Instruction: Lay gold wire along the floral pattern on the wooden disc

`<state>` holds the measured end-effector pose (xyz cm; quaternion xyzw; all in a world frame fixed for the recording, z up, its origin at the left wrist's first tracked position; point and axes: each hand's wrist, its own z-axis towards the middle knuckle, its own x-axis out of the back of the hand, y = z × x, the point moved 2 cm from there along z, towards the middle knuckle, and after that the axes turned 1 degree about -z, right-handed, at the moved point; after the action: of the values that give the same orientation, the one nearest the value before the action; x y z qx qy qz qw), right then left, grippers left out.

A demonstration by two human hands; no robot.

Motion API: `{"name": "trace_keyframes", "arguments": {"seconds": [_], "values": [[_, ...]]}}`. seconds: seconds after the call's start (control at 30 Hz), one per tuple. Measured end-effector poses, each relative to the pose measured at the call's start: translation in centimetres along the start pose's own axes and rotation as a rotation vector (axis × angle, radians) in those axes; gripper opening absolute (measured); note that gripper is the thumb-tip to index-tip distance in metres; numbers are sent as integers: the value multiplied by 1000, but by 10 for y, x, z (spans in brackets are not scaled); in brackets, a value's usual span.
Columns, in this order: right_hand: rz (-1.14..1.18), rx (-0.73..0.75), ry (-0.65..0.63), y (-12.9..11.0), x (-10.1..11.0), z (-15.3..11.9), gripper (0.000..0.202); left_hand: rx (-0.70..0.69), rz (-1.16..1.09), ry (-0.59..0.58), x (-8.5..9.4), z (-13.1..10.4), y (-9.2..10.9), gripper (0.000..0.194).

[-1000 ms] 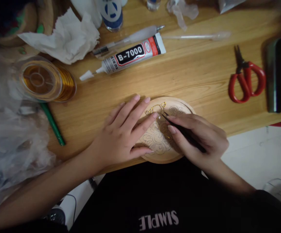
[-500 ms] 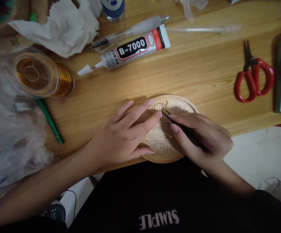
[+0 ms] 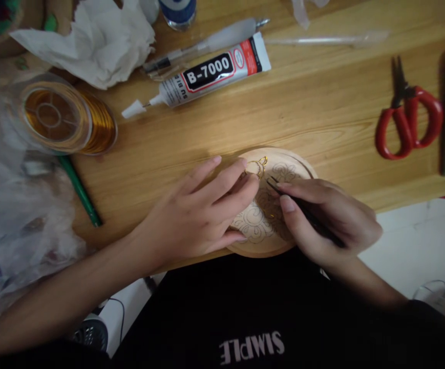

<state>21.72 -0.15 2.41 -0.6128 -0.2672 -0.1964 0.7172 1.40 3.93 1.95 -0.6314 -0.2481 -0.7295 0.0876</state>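
A round wooden board (image 3: 262,251) with a drawn swirl and flower pattern lies at the table's front edge. Bent gold wire (image 3: 262,161) forms part of the outline near its top. My left hand (image 3: 203,210) rests over the board's left side, fingers spread, fingertips at the wire and partly covering it. In my right hand (image 3: 325,218) is a pair of dark tweezers (image 3: 309,215), pinched between thumb and fingers. The tweezer tips are slightly apart over the board, with nothing visible between them. A short gold piece shows lower on the pattern, in shadow.
A B-7000 glue tube (image 3: 214,72) lies behind the board, near a pen (image 3: 222,38). At left are a gold wire spool (image 3: 68,118), a green pen (image 3: 80,189), crumpled tissue (image 3: 103,43) and plastic bags (image 3: 22,241). Red-handled pliers (image 3: 406,113) lie at right.
My right hand has drawn the tweezers to the right, away from the wire, and their tips have parted. My left fingers have shifted slightly right, covering more of the wire.
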Motion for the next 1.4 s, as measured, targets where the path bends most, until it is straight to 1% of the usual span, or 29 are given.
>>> {"name": "trace_keyframes", "arguments": {"seconds": [0.07, 0.17, 0.3, 0.43, 0.57, 0.7, 0.8, 0.9, 1.13, 1.23, 1.4], "values": [[-5, -16, 3, -3, 0, 1, 28, -2, 4, 0, -1, -1, 1, 52], [-1, 6, 22, -5, 1, 2, 26, 0, 14, -7, -2, -1, 1, 55], [20, 25, 8, -2, 1, 3, 26, -1, 54, -16, -2, 0, 2, 57], [27, 24, -11, -1, 1, 4, 27, 2, 67, -7, -1, 0, 2, 54], [37, 47, -16, -1, -1, 4, 28, 3, 4, 10, -3, 0, 1, 52], [36, 61, -7, -1, -2, 3, 27, 10, -47, 2, -3, 0, 0, 53], [27, 64, -19, 0, -2, 3, 28, 8, -10, -21, -2, 0, -1, 54], [28, 68, -15, 0, -2, 5, 28, 3, 18, -2, -2, 0, 0, 54], [-4, 72, -92, -2, 1, 8, 25, 3, 39, 3, -3, 1, 1, 55], [10, 107, -81, -1, 1, 9, 26, 2, 51, 7, -3, 2, 2, 55], [-7, 121, -98, 1, 0, 8, 26, 9, 56, -10, -3, 2, 2, 56]]}}
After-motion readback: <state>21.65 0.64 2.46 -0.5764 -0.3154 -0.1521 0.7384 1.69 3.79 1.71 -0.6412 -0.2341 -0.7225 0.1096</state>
